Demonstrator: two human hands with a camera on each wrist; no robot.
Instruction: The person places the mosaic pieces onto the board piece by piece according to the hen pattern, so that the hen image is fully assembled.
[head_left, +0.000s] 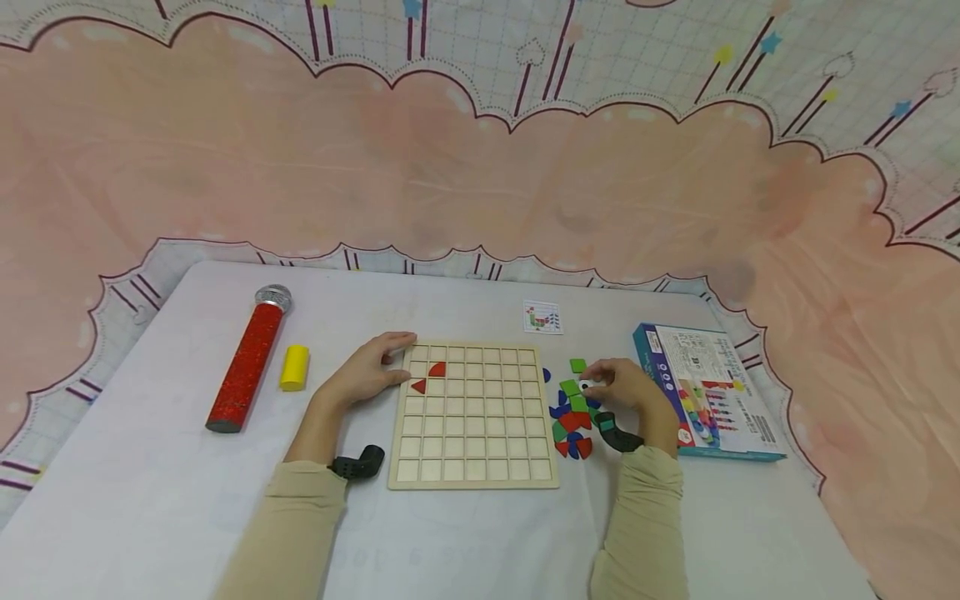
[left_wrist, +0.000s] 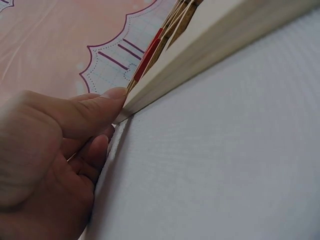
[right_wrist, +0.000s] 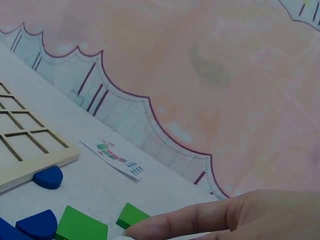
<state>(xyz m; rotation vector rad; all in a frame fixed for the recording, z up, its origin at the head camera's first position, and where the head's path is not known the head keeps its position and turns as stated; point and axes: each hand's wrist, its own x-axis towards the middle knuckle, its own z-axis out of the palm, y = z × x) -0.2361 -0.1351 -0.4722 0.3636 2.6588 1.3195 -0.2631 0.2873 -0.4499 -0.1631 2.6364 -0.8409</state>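
A wooden grid board (head_left: 474, 483) lies on the table with a red quarter-circle piece (head_left: 437, 369) and a red triangle piece (head_left: 418, 386) in its upper left cells. My left hand (head_left: 367, 367) grips the board's far left corner, thumb on the left edge and fingers around the corner. To the right of the board, my right hand (head_left: 622, 383) pinches a small white round piece (head_left: 585, 385) with a dark spot, just above a pile of pieces. Green square pieces (right_wrist: 82, 224) and blue rounded pieces (right_wrist: 37, 225) lie by its fingertips.
A picture card (head_left: 542, 317) lies beyond the board. On the right is a printed box (head_left: 712, 392). A red microphone (head_left: 251, 358) and a yellow cylinder (head_left: 295, 367) are at the left. A patterned curtain (head_left: 480, 183) hangs behind the table.
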